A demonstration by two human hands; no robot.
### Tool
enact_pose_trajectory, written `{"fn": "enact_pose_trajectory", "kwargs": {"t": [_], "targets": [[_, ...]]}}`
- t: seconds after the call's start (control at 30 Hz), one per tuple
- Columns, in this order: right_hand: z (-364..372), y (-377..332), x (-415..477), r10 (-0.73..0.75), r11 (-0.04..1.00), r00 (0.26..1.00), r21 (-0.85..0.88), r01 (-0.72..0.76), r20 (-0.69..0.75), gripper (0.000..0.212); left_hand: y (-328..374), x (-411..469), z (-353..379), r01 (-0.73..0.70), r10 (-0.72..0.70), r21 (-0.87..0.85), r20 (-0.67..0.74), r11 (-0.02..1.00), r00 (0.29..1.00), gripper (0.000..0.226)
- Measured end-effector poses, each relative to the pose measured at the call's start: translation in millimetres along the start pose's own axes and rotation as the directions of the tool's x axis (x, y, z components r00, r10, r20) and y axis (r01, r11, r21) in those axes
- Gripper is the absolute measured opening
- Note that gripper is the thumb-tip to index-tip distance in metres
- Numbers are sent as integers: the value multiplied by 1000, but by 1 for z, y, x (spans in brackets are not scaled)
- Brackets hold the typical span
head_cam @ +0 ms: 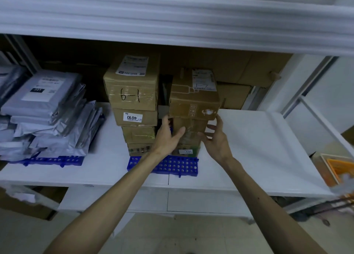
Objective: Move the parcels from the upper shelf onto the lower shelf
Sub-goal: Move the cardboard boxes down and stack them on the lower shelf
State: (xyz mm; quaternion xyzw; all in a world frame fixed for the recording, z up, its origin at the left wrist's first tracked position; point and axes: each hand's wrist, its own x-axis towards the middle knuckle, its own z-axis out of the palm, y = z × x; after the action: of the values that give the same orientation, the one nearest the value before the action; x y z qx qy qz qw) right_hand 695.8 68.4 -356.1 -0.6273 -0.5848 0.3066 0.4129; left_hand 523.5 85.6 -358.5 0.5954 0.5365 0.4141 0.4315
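Just above both open hands, left hand (168, 134) and right hand (215, 137), the top cardboard parcel (194, 98), fingertips at its lower corners.

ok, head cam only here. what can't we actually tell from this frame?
- Upper shelf: only its front edge shows; what lies on it is cut off by the top of the frame.
- Box under the top box: mostly hidden by the left hand and right hand.
- Grip: fingertips reach the top box's lower corners, but firm contact is unclear.
- Shipping labels: too small and blurred to read.
- Right edge: orange item is cut off.
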Motion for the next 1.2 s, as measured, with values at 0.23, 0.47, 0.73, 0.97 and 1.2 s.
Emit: {"fn": "enact_pose_trajectory", "kwargs": {"t": [0.23,0.47,0.73,0.97,1.2], "targets": [[15,35,3,216,969,972,-140,-202,93,86,-32,0,9,145,-156,144,65,979,986,77],[37,58,7,339,938,904,-171,-303,260,77,-64,9,24,295,-321,188,123,937,939,65],[49,72,7,367,930,894,-95,-354,256,61,-86,15,31,349,-369,135,169,927,914,52],[50,71,6,355,935,902,-82,-345,247,62,-89,19,35,334,-360,174,148,926,921,45],[48,74,4,384,923,886,-125,-363,260,60,-82,8,35,293,-319,210,100,933,943,47]]}}
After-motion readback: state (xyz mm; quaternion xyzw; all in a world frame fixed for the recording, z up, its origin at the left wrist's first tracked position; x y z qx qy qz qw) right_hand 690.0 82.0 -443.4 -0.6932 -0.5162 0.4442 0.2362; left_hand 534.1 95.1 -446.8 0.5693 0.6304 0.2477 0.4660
